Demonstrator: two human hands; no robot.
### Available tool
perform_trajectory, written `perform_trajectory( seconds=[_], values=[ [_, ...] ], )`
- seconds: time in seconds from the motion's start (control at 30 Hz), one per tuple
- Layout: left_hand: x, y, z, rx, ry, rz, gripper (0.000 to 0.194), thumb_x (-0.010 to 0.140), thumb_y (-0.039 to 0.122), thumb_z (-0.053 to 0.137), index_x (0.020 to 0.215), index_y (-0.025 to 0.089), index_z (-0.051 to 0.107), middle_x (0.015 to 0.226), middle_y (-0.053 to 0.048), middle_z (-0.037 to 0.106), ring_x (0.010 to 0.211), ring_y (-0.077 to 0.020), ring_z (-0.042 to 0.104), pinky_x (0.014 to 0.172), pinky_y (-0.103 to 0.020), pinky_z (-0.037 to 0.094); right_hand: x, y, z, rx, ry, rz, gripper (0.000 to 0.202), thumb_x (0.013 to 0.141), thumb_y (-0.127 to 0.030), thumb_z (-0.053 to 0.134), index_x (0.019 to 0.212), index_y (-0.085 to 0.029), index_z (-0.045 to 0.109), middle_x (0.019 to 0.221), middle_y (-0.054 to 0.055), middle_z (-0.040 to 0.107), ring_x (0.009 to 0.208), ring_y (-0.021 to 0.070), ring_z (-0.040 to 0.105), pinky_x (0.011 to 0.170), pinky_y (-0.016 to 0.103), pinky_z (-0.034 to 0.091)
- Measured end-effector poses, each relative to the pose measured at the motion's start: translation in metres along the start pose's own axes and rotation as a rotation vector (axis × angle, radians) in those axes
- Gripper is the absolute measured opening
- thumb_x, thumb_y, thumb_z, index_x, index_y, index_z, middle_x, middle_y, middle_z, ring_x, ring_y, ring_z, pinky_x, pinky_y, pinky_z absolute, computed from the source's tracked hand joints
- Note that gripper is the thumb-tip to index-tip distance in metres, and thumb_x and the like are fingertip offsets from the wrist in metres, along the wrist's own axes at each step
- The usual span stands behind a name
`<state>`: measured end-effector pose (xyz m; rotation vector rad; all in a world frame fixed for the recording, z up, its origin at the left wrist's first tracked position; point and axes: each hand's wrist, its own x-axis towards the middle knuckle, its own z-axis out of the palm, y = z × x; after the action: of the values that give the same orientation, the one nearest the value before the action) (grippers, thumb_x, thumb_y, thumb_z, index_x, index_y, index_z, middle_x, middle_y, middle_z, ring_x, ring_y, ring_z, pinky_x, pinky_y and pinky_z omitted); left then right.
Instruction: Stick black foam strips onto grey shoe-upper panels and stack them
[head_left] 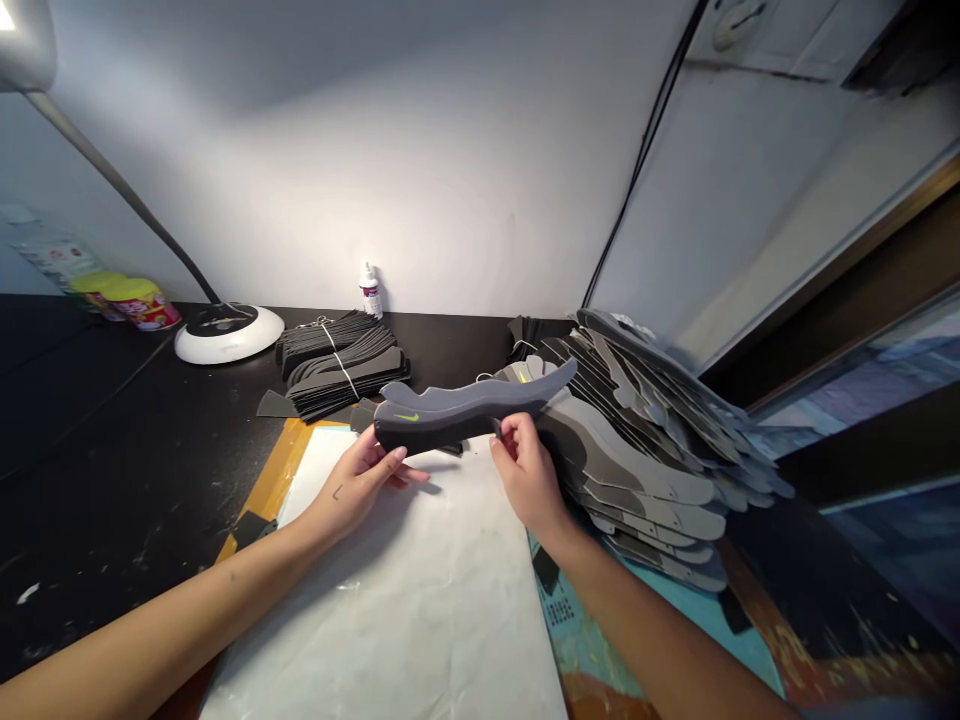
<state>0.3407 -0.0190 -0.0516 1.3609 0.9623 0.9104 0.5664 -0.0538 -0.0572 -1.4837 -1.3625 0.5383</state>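
Both my hands hold a long grey and black shoe upper piece, which has a small yellow-green swoosh near its left end. My left hand pinches the lower left end, thumb in front, other fingers partly behind it. At the lower right edge, my right hand is closed on the dark part between thumb and fingers. The piece is raised above a white sheet. Close to my right hand lies a fanned pile of similar grey pieces.
Tied bundles of dark strips lie at the back left, near a small white bottle. A desk lamp's white base stands farther left, with a yellow and red packet beyond it. A turquoise board is under the right pile.
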Motion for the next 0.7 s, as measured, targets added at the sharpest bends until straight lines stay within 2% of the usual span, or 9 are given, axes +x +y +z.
perform_trajectory(
  seconds=[0.13, 0.23, 0.4, 0.5, 0.7],
  values=[
    [0.001, 0.001, 0.0, -0.051, 0.039, -0.056, 0.048, 0.083, 0.051, 0.072, 0.113, 0.02, 0.051, 0.072, 0.001, 0.066, 0.079, -0.0277, 0.076, 0.06, -0.027, 0.051, -0.01, -0.011, 0.001, -0.16, -0.095, -0.214, 0.006, 0.089, -0.024, 0.049, 0.088, -0.024, 0.043, 0.07, -0.003, 0.052, 0.058, 0.0142, 0.049, 0.057, 0.025, 0.035],
    [0.002, 0.002, 0.002, -0.095, 0.048, -0.075, 0.051, 0.081, 0.05, 0.074, 0.115, 0.02, 0.049, 0.074, 0.002, 0.066, 0.081, -0.0277, 0.076, 0.06, -0.025, 0.052, -0.022, -0.02, 0.006, -0.236, -0.23, -0.38, 0.008, 0.086, -0.017, 0.048, 0.086, -0.024, 0.045, 0.068, -0.003, 0.053, 0.055, 0.0131, 0.046, 0.056, 0.025, 0.032],
    [0.002, 0.005, 0.006, -0.137, 0.004, -0.077, 0.057, 0.077, 0.051, 0.076, 0.117, 0.021, 0.049, 0.085, -0.002, 0.071, 0.077, -0.025, 0.076, 0.059, -0.025, 0.054, -0.035, -0.028, 0.012, -0.192, -0.455, -0.588, 0.012, 0.081, -0.011, 0.046, 0.083, -0.023, 0.043, 0.069, -0.003, 0.056, 0.055, 0.0126, 0.044, 0.055, 0.024, 0.032],
    [0.0, 0.007, 0.007, -0.114, 0.018, -0.08, 0.055, 0.077, 0.05, 0.076, 0.114, 0.021, 0.049, 0.078, 0.0, 0.07, 0.073, -0.0228, 0.075, 0.058, -0.024, 0.053, -0.036, -0.028, 0.012, -0.135, -0.533, -0.623, 0.014, 0.078, -0.011, 0.045, 0.083, -0.023, 0.042, 0.069, -0.003, 0.056, 0.055, 0.0121, 0.043, 0.054, 0.023, 0.031],
    [-0.001, 0.006, 0.006, -0.073, 0.014, -0.087, 0.045, 0.078, 0.048, 0.076, 0.103, 0.021, 0.05, 0.068, 0.003, 0.065, 0.07, -0.0231, 0.074, 0.055, -0.023, 0.05, -0.037, -0.028, 0.011, -0.063, -0.643, -0.572, 0.015, 0.075, -0.012, 0.047, 0.083, -0.024, 0.043, 0.067, -0.006, 0.053, 0.052, 0.0104, 0.038, 0.051, 0.022, 0.029]
  ],
)
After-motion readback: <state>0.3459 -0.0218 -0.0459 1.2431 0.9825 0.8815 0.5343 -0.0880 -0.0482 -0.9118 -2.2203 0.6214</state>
